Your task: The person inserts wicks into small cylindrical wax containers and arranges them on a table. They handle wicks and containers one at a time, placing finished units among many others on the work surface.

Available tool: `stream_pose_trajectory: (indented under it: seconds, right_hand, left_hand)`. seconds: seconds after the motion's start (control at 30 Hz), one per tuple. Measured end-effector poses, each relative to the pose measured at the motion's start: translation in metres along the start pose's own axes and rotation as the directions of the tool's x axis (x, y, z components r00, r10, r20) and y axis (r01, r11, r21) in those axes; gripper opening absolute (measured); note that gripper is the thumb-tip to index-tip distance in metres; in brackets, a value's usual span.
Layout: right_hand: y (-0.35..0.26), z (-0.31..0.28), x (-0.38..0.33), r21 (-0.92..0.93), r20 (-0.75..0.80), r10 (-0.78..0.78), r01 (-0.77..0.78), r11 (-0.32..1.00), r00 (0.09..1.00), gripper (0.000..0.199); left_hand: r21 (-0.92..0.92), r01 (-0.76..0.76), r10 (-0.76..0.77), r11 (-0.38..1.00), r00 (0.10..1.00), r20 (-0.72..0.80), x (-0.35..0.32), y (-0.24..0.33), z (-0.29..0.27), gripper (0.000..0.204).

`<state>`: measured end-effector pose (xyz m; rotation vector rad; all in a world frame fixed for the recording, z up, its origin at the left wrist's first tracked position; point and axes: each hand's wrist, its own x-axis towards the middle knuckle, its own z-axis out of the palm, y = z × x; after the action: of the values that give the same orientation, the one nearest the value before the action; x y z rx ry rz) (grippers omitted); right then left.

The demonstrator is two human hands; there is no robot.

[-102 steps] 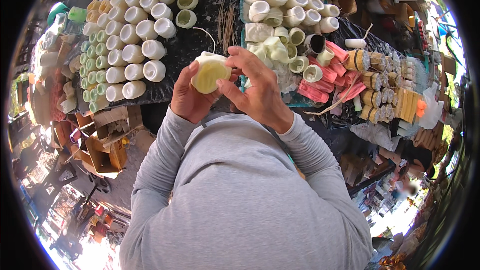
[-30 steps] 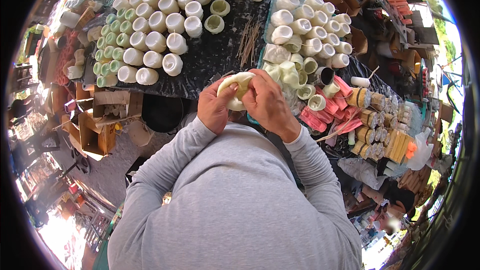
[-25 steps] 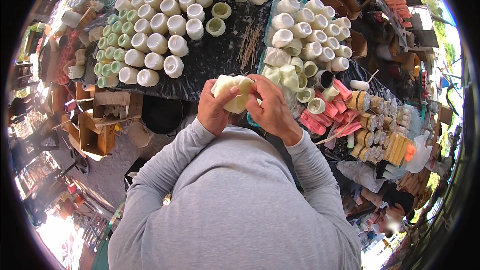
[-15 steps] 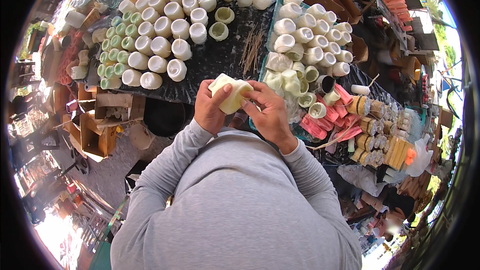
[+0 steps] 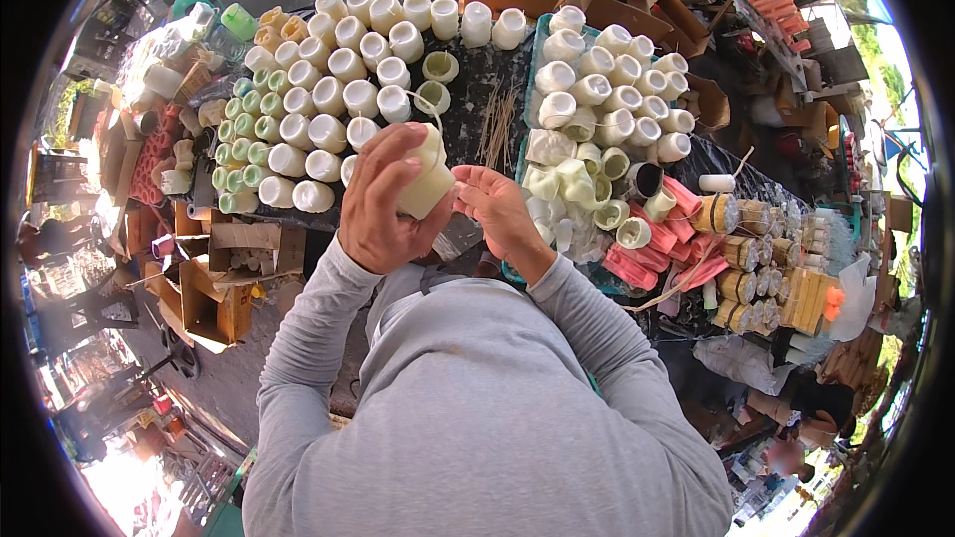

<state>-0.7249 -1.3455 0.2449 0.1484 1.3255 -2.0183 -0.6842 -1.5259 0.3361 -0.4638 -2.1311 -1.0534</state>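
My left hand (image 5: pixel 373 209) is wrapped round a pale yellow wax candle (image 5: pixel 428 184), raised and tilted above the table's near edge. A long whitish wick (image 5: pixel 426 102) curves out of its far end. My right hand (image 5: pixel 502 219) pinches thumb and fingertips together at the candle's near right side; what sits between them is too small to make out. Beyond the left hand stand rows of white candles (image 5: pixel 328 94), with smaller pale green ones (image 5: pixel 244 129) at their left. Two hollow greenish wax cups (image 5: pixel 440 67) stand at the right end of the rows.
At right, a teal tray (image 5: pixel 524 144) carries white candles and hollow wax cups. Thin sticks (image 5: pixel 497 124) lie left of it on the black table cover. Pink wax pieces (image 5: pixel 652 239) and strapped tan bundles (image 5: pixel 736 249) lie nearer right. Cardboard boxes (image 5: pixel 214 303) sit below left.
My left hand has turned the candle more upright and lifted it slightly leftward, showing its wick. My right hand has drawn back from gripping its side to a fingertip pinch near its lower edge.
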Motion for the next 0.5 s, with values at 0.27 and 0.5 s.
stream_pose_trajectory:
  seconds: [0.27,0.5]
  right_hand:
    - [-0.036,0.033,-0.044,-0.551,0.149,-0.574,0.55,0.628,0.805,0.02]
    - [-0.067,0.063,-0.046,-0.825,0.342,-0.701,0.557,0.096,0.626,0.018]
  left_hand:
    - [-0.891,0.244,-0.836,-0.382,0.319,0.446,-0.037,-0.021,0.009,0.053]
    - [-0.873,0.154,-0.768,-0.462,0.423,0.481,-0.052,-0.019,0.012,0.057]
